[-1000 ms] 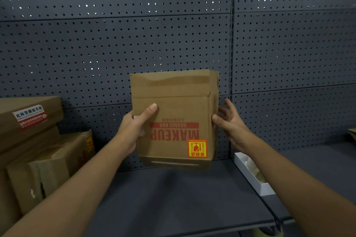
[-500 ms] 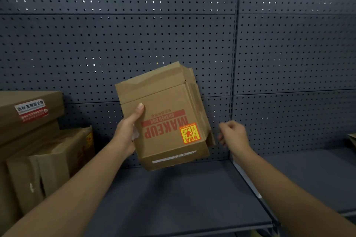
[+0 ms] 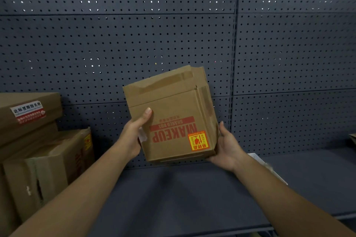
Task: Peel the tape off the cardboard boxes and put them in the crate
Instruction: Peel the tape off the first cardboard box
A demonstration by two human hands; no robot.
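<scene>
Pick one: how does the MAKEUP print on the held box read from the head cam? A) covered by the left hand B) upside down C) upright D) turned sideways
B: the red MAKEUP lettering on the cardboard box reads inverted, clear of the left hand at the box's left edge and the right hand under its lower right corner.

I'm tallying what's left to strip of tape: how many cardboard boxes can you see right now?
3. The held box is up between both hands in the middle; the top box sits at far left, upon the lower box. More may sit out of frame.
</scene>
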